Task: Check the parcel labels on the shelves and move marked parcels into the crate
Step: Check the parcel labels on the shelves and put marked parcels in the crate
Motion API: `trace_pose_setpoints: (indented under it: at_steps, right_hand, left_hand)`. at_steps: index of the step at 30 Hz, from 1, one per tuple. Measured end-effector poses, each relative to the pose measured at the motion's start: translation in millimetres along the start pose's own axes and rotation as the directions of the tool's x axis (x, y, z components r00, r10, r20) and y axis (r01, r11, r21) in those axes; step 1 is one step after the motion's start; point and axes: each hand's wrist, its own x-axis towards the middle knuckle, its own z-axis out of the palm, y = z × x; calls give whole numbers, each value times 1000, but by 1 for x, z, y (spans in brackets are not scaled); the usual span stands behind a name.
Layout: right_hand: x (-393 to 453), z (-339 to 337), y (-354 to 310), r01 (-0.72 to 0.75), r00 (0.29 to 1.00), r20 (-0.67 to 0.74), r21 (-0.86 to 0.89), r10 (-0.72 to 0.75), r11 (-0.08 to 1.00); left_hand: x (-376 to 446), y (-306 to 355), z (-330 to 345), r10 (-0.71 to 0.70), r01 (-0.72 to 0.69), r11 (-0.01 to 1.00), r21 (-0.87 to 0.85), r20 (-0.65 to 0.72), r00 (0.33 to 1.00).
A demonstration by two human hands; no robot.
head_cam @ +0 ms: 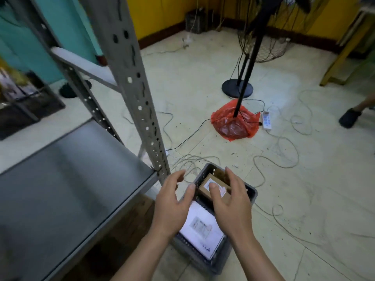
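A dark grey crate (251, 194) stands on the floor beside the shelf post. Inside it lie a small brown cardboard parcel (205, 186) with a label on top and a flat white parcel (200, 228) with a printed label. My left hand (172, 201) hovers over the crate's left edge with its fingers spread and relaxed, holding nothing. Over the brown parcel hangs my right hand (231, 197), fingers loosely spread; I cannot tell whether its thumb touches the parcel.
A grey metal shelf (67, 179) fills the lower left, its perforated post (140, 94) rising beside the crate. Loose cables cover the floor. A black stand pole in a red plastic bag (235, 122), a power strip (266, 119) and another person's foot (349, 117) lie farther off.
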Motion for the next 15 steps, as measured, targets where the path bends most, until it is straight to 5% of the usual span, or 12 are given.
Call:
trace_pose_setpoints:
  at_steps: [15]
  right_hand:
    - [-245, -16, -206, 230, 966, 64, 244, -252, 942]
  left_hand:
    - [-238, 94, -245, -28, -12, 992, -126, -311, 950]
